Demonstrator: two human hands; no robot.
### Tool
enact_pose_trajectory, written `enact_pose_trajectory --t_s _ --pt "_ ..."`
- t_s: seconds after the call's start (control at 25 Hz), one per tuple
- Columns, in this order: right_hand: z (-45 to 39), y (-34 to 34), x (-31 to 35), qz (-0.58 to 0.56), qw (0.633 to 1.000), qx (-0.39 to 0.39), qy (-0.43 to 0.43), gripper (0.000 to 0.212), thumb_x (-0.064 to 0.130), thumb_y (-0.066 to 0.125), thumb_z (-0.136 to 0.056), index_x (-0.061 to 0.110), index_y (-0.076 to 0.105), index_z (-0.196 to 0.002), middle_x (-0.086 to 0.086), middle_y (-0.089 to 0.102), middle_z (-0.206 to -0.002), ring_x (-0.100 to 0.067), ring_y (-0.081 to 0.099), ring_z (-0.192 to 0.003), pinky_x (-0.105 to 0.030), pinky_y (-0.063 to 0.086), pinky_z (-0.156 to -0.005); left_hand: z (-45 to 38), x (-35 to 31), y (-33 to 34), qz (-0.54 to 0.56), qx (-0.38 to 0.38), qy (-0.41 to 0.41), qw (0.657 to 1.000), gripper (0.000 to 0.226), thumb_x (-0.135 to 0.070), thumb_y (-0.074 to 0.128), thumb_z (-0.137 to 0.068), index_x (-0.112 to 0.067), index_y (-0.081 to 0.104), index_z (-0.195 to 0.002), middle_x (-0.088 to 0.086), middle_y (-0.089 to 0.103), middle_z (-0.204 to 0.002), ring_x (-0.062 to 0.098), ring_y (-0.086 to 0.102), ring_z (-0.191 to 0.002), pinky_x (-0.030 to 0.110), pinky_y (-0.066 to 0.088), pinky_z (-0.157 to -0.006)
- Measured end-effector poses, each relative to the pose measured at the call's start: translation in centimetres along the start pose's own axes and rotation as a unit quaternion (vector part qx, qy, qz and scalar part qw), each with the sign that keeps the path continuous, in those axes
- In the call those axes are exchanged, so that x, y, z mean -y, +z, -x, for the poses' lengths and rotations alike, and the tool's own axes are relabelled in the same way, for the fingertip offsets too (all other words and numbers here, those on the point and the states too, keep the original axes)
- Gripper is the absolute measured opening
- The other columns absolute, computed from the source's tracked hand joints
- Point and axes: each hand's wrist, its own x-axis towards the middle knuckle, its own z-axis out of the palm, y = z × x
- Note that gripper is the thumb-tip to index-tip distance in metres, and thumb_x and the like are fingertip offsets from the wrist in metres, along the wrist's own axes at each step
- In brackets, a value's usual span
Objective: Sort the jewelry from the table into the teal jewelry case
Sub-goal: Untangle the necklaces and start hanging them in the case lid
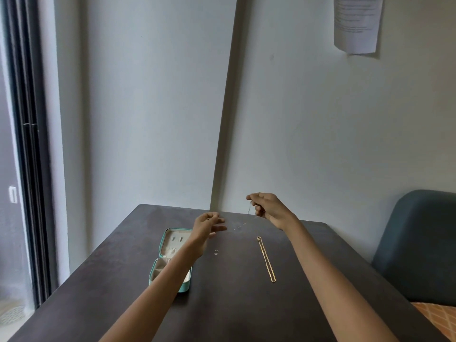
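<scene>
Gold chain (266,259), one; ring (216,252), seemingly one.

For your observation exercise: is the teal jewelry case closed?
No, the teal zip-around jewelry case lies open on the dark table, showing its cream compartments.

Legible text: none. Paper sheet (357,23), fixed to the wall at upper right, lower edge curling: several lines of printed text, too small and blurred to read. Teal case (170,259), lying open on the table: no label or brand mark to be made out. No numbers or signs readable elsewhere.
</scene>
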Motion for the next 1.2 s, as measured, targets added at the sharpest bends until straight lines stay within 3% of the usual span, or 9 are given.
enact_pose_trajectory --t_s 0.08,0.2,0.4,0.56,0.68,0.84,0.92,1.04,1.2 --pt "-0.1 0.9 0.9 0.028 0.999 0.018 -0.007 0.019 0.013 0.047 -0.098 0.004 0.063 -0.102 0.000 0.047 -0.076 -0.006 0.036 -0.056 -0.016 0.038 -0.055 0.2 -0.1 0.7 -0.004 0.057 0.001 0.998 0.010 -0.010 0.051 -0.094 -0.014 0.053 -0.103 0.005 0.065 -0.095 0.018 0.067 -0.081 0.031 0.043 -0.073" --pt "0.1 1.7 1.6 0.048 0.998 0.045 -0.008 0.022 0.009 0.046 -0.097 0.002 0.062 -0.111 -0.001 0.051 -0.078 -0.006 0.037 -0.054 -0.015 0.039 -0.053 0.2 -1.6 2.2 0.003 0.097 0.019 0.995 0.037 -0.001 0.054 -0.090 -0.013 0.048 -0.124 0.006 0.059 -0.107 0.020 0.059 -0.096 0.034 0.047 -0.081" --pt "0.7 1.5 1.1 0.041 0.998 0.037 -0.003 0.020 0.003 0.047 -0.091 0.009 0.062 -0.102 -0.001 0.057 -0.076 -0.008 0.039 -0.052 -0.017 0.037 -0.050 -0.1 -3.7 4.0 -0.061 0.132 0.073 0.987 0.029 -0.011 0.058 -0.091 -0.007 0.059 -0.120 0.009 0.066 -0.104 0.017 0.064 -0.089 0.033 0.044 -0.088" --pt "1.3 0.8 0.8 0.022 1.000 0.013 -0.007 0.017 0.004 0.048 -0.091 0.009 0.055 -0.106 -0.003 0.059 -0.076 -0.008 0.040 -0.051 -0.019 0.035 -0.050 0.1 -3.6 4.6 -0.129 0.122 0.081 0.981 0.022 -0.016 0.063 -0.089 -0.001 0.067 -0.104 0.006 0.066 -0.085 0.010 0.066 -0.073 0.022 0.046 -0.076" --pt "1.7 0.7 0.8 0.019 0.999 0.022 -0.015 0.017 0.004 0.046 -0.091 0.010 0.054 -0.106 -0.003 0.060 -0.079 -0.006 0.043 -0.050 -0.019 0.034 -0.050 0.3 -3.2 5.2 -0.169 0.120 0.099 0.973 0.016 -0.014 0.061 -0.089 -0.001 0.067 -0.095 0.004 0.064 -0.076 0.011 0.063 -0.072 0.014 0.047 -0.067" --pt "2.1 0.6 0.4 -0.014 0.999 0.022 -0.030 0.018 0.005 0.050 -0.092 0.009 0.055 -0.109 -0.003 0.063 -0.084 -0.009 0.047 -0.059 -0.020 0.041 -0.055 0.8 -3.0 5.2 -0.119 0.086 0.108 0.983 0.017 -0.017 0.058 -0.092 -0.004 0.067 -0.093 0.006 0.064 -0.074 0.012 0.062 -0.061 0.019 0.052 -0.064" --pt "2.2 0.6 -0.2 -0.010 0.998 0.021 -0.052 0.022 0.008 0.059 -0.090 0.009 0.059 -0.112 -0.001 0.065 -0.082 -0.008 0.052 -0.062 -0.019 0.047 -0.061 1.3 -2.4 5.1 -0.120 0.076 0.113 0.983 0.017 -0.019 0.053 -0.095 -0.008 0.066 -0.092 0.005 0.063 -0.069 0.011 0.055 -0.051 0.021 0.049 -0.054" --pt "2.6 0.4 -1.6 0.051 0.995 -0.030 -0.083 0.020 0.011 0.068 -0.084 0.006 0.069 -0.103 0.000 0.068 -0.071 -0.008 0.056 -0.058 -0.016 0.049 -0.058 1.5 -1.6 5.0 -0.138 0.028 0.132 0.981 0.020 -0.018 0.051 -0.096 -0.006 0.067 -0.097 0.006 0.062 -0.064 0.011 0.047 -0.041 0.021 0.042 -0.042" --pt "3.6 0.0 -3.8 0.172 0.972 -0.108 -0.115 0.012 0.022 0.068 -0.085 0.010 0.071 -0.086 -0.003 0.066 -0.068 -0.009 0.053 -0.049 -0.017 0.046 -0.048 1.9 -1.5 5.3 -0.156 0.016 0.144 0.977 0.018 -0.018 0.052 -0.095 -0.010 0.068 -0.094 0.005 0.062 -0.062 0.011 0.046 -0.038 0.022 0.040 -0.039"
